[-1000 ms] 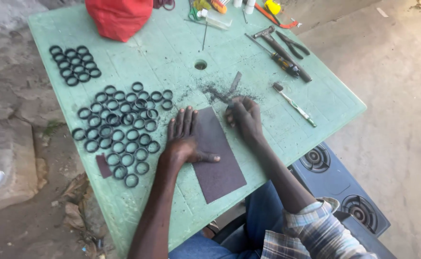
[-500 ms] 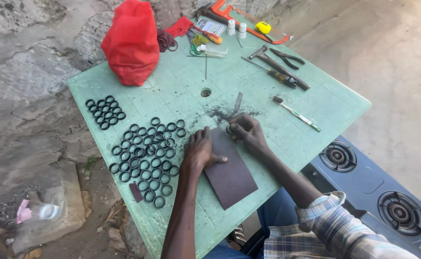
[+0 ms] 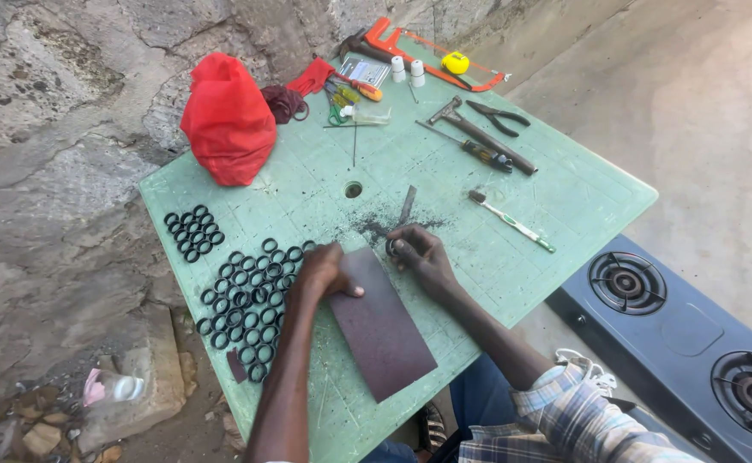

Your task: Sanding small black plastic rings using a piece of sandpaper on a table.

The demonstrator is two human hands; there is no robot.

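Right hand (image 3: 419, 255) fingers pinch a black ring (image 3: 391, 249); left hand (image 3: 323, 272) flat on the sandpaper sheet (image 3: 382, 330).

What I cannot see well

My right hand (image 3: 419, 255) covers most of a small black ring (image 3: 391, 248), so its shape is unclear. My left hand (image 3: 320, 273) hides the top corner of the dark sheet (image 3: 382, 327). The stove (image 3: 693, 343) is cut by the right edge, and the dark dust (image 3: 374, 227) is too fine to tell.
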